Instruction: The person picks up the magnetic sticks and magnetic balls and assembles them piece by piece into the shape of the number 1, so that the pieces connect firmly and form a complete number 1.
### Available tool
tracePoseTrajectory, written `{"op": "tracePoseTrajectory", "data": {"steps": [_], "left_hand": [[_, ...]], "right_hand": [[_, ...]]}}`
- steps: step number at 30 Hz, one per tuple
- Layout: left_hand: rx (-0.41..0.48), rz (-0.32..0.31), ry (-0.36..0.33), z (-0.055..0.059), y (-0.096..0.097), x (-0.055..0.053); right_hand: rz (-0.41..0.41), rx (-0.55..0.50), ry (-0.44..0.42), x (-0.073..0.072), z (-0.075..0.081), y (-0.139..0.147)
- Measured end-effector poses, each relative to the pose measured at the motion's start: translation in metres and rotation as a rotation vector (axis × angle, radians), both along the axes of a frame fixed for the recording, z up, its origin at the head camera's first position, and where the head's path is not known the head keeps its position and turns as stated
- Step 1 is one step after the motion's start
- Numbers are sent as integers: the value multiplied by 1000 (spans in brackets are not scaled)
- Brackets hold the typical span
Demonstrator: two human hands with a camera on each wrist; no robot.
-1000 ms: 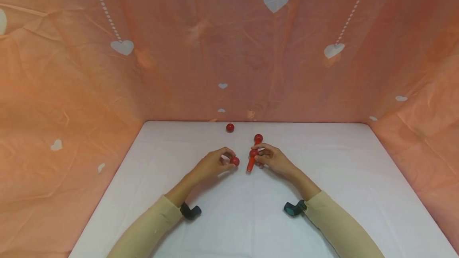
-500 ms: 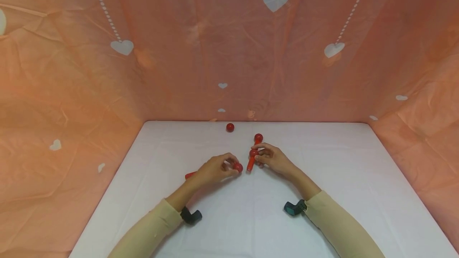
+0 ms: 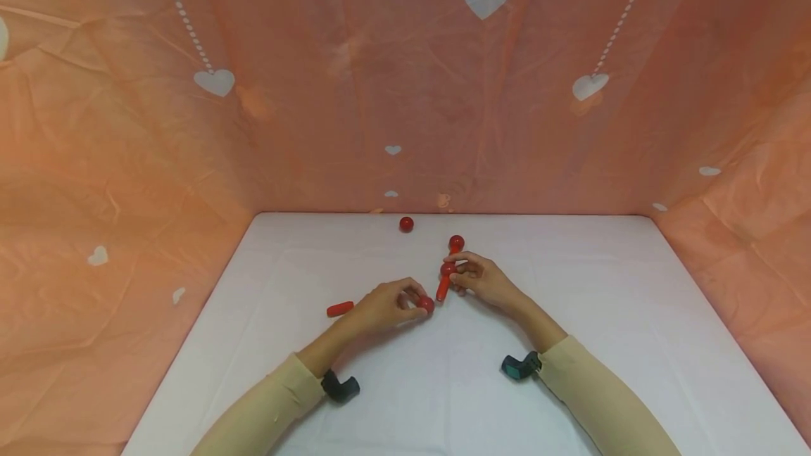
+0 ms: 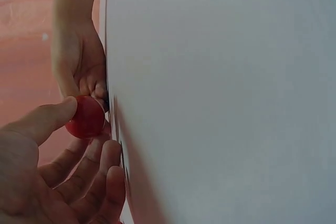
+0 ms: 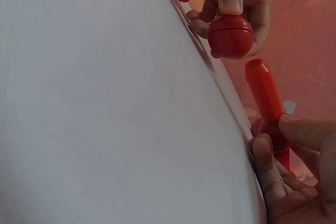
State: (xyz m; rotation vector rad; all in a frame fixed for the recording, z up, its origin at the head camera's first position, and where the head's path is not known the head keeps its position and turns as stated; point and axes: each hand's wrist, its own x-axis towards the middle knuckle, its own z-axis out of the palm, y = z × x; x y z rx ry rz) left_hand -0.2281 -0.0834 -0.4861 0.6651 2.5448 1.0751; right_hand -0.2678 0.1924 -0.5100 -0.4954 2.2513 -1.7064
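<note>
My left hand (image 3: 386,307) pinches a glossy red ball (image 3: 426,305) between thumb and fingers. In the right wrist view this ball (image 5: 231,35) has a groove around it and stands apart from the end of a red rod (image 5: 265,90). That rod belongs to a chain of balls and rods gripped by my right hand (image 3: 488,280). The fingers hold its middle ball (image 3: 448,269), one rod pointing toward me. Beyond them the chain ends in a far ball (image 3: 456,243); the fingers partly hide the rod leading to it.
A loose red ball (image 3: 406,224) lies near the back edge of the white table (image 3: 570,400). Left of my left hand lies a loose red rod (image 3: 340,309). Orange cloth (image 3: 355,90) printed with hearts rises at the back and sides.
My left hand has moved toward me and to the right with its ball, near the rod's end. The loose rod, hidden at first, has come into sight. My right hand stays put.
</note>
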Motion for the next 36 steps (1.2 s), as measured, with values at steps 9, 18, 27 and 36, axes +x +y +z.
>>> {"op": "tracePoseTrajectory", "data": {"steps": [9, 18, 27, 36], "left_hand": [[19, 0, -15, 1, 4, 5], [42, -5, -22, -1, 8, 6], [55, -8, -13, -1, 10, 6], [70, -21, -9, 0, 13, 7]], "right_hand": [[-2, 4, 2, 0, 0, 0], [-1, -5, 1, 1, 0, 0], [1, -9, -3, 0, 1, -1], [-3, -3, -8, -1, -1, 0]]}}
